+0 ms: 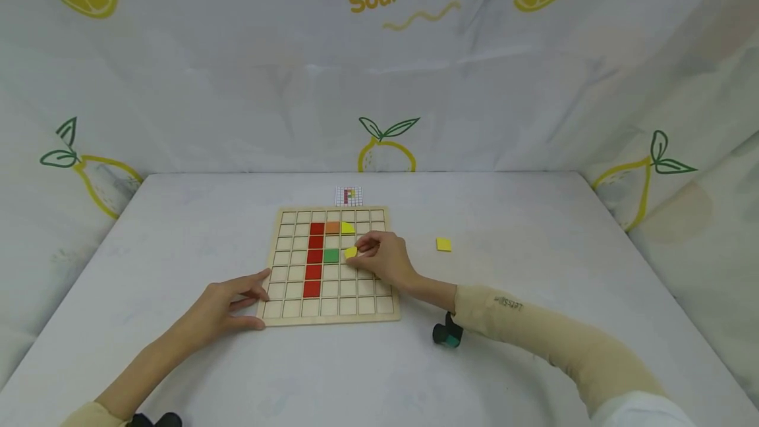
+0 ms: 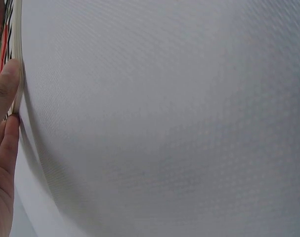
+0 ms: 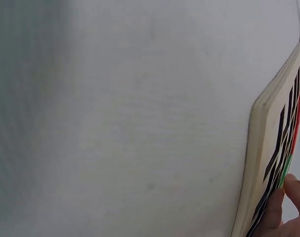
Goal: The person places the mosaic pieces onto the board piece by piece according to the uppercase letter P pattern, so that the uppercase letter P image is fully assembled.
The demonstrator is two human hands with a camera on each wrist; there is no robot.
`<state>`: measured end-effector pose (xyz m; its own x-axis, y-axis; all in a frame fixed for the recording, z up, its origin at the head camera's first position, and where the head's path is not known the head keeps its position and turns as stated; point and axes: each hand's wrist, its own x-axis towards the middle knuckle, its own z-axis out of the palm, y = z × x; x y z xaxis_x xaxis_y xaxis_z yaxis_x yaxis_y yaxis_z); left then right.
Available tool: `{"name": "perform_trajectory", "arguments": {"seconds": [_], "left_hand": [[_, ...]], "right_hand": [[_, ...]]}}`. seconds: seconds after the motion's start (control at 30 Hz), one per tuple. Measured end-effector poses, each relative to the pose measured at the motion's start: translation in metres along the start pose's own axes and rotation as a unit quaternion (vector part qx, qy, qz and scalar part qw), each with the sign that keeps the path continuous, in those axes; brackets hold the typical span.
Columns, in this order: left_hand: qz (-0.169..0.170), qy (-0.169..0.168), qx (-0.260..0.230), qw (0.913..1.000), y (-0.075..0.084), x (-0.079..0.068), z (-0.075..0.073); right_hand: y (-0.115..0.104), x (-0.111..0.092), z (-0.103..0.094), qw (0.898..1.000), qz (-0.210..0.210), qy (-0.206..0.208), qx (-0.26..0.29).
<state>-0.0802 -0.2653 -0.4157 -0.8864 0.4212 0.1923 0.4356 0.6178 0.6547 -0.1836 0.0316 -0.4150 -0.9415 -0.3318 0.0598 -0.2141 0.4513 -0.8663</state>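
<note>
A wooden grid board [image 1: 332, 320] lies on the table. My left hand [image 1: 228, 302] touches its left edge with the fingers, the thumb at the near left corner. Between thumb and fingertips, my right hand [image 1: 388, 259] pinches a small yellow tile [image 1: 350, 252] over a cell right of a green tile [image 1: 331, 256]. Several red tiles [image 1: 314, 256] form a column left of the green one. In an upper row, an orange tile [image 1: 333, 228] and a yellow tile [image 1: 347, 228] with a cut corner sit side by side. The right fingers partly cover the held tile.
A loose square yellow tile [image 1: 443, 244] lies right of the board. Behind the board is a small printed card [image 1: 348, 196] with a coloured grid pattern. White cloth walls with lemon prints stand behind the table and at both sides.
</note>
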Motion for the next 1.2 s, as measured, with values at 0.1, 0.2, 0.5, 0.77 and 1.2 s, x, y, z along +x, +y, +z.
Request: {"name": "perform_trajectory", "arguments": {"seconds": [0.1, 0.2, 0.5, 0.77, 1.2], "left_hand": [[-0.006, -0.001, -0.002, 1.0000, 0.0000, 0.0002, 0.0000], [-0.007, -0.001, -0.003, 1.0000, 0.0001, 0.0001, -0.0004], [-0.010, -0.001, -0.002, 0.9999, -0.0002, -0.0008, -0.0007], [-0.019, -0.005, -0.017, 0.9997, -0.0016, -0.0007, 0.0009], [-0.025, -0.005, -0.006, 0.9997, -0.0001, -0.0006, 0.0005]], "right_hand": [[-0.0014, 0.0015, 0.0010, 1.000, -0.010, -0.002, -0.011], [-0.0030, 0.0025, 0.0016, 1.000, -0.019, 0.000, -0.015], [-0.0054, 0.0049, 0.0036, 0.999, -0.030, 0.003, -0.021], [-0.0063, 0.0056, 0.0025, 0.999, -0.029, -0.002, -0.018], [-0.0056, 0.0067, -0.0012, 1.000, -0.009, -0.012, -0.026]]}}
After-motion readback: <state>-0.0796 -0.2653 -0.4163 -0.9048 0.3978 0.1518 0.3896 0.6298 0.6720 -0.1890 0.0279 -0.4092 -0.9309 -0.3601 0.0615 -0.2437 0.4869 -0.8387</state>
